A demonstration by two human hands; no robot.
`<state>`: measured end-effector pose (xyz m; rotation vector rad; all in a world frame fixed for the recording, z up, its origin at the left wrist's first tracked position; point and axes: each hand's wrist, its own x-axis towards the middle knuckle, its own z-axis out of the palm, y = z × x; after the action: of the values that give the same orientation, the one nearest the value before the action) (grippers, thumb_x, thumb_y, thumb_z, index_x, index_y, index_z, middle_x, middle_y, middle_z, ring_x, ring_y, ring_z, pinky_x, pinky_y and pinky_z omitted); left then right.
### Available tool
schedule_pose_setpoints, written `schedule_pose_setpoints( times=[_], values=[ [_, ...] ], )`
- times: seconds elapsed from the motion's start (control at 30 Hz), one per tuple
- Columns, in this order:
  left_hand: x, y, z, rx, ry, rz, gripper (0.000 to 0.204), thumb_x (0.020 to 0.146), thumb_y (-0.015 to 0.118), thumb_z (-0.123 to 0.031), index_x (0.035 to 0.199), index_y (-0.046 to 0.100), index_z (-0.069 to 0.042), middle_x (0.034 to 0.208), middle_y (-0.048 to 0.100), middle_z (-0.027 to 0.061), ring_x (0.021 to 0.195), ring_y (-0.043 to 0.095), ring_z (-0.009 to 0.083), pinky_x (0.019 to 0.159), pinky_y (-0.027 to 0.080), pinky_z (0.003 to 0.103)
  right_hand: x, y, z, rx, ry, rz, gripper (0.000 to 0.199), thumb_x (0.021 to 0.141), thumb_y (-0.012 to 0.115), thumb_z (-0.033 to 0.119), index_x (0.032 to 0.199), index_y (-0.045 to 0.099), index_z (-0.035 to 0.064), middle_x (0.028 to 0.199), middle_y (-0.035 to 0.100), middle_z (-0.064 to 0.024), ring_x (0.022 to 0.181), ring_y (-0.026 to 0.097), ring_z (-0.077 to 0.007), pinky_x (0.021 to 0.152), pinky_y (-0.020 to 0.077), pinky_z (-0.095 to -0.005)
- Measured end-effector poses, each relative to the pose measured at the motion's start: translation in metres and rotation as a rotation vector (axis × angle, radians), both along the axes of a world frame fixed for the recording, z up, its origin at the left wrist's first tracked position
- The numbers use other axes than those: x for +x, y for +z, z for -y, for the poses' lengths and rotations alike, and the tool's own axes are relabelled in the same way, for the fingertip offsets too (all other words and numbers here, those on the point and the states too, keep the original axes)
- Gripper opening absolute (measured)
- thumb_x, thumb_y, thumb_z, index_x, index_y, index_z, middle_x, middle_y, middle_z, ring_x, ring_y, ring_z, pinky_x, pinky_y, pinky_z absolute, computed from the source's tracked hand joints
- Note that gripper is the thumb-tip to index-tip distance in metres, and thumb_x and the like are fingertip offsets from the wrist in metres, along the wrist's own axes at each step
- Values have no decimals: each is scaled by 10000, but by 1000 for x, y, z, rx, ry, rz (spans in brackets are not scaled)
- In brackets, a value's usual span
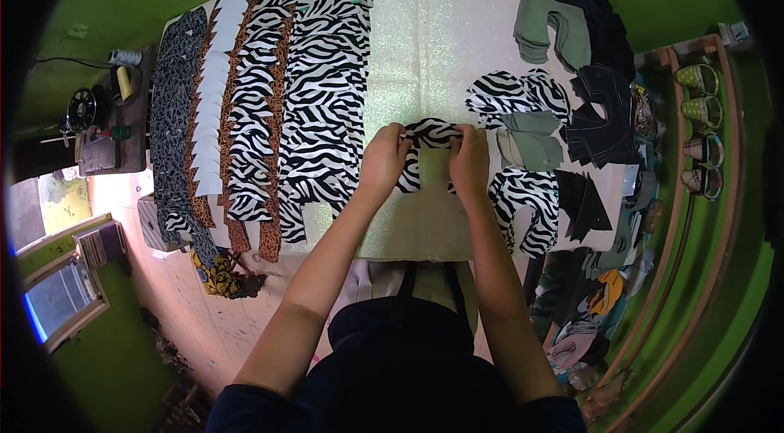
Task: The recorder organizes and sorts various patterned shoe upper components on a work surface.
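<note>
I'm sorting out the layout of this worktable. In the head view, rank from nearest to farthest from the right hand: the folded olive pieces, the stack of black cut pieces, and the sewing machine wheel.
Measured from the right hand:
1. Folded olive pieces, just to its right on the table.
2. Stack of black cut pieces, farther right, near the table's edge.
3. Sewing machine wheel, far off to the left, beyond the zebra-print strips.

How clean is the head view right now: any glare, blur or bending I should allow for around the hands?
Head view: the left hand and right hand on the zebra-print piece are sharp and evenly lit. The pale table glints with a speckled sheen. Fisheye bends the wooden rack at the right rim. The corners are black, and the window at lower left is bright.
</note>
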<state>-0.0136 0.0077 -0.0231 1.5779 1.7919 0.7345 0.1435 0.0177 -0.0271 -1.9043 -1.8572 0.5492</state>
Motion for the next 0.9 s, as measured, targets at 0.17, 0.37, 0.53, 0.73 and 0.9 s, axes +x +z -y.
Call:
schedule_pose_setpoints(
  times=[0.17,0.37,0.53,0.73,0.9],
  values=[
    [7,0,13,188,-46,-308,256,793,564,-90,1047,594,-95,1064,522,95,790,566,275,613,482,357,-5,4,10,148,-75,45,248,822,581,97,1036,476,29,979,502,-148,946,489,-335,765,432,-403],
    [-3,-8,18,359,-210,-464,288,713,599,-33,991,643,-95,1049,563,62,772,555,231,620,472,339,-7,-5,21,217,-49,145,267,796,591,80,1047,513,30,1011,513,-150,969,489,-337,789,430,-410],
    [-6,-7,24,341,-285,-448,372,707,613,-100,1078,606,-94,1124,536,50,866,534,231,695,444,340,-32,-12,45,184,258,146,376,866,460,141,1230,466,47,1252,471,-137,1182,429,-298,991,276,-511],
    [-7,-4,30,296,-315,-523,359,761,601,-149,1117,588,-104,1187,502,43,959,496,223,758,410,336,-21,-17,57,79,250,266,450,912,409,266,1313,399,63,1368,402,-83,1269,373,-212,1055,184,-522],
    [-8,-6,20,350,-256,-466,220,773,610,-158,989,635,-124,1033,565,27,837,547,215,685,458,329,2,-21,53,66,56,261,445,913,417,291,1300,423,73,1362,418,-80,1264,385,-198,1057,205,-493]
  ],
)
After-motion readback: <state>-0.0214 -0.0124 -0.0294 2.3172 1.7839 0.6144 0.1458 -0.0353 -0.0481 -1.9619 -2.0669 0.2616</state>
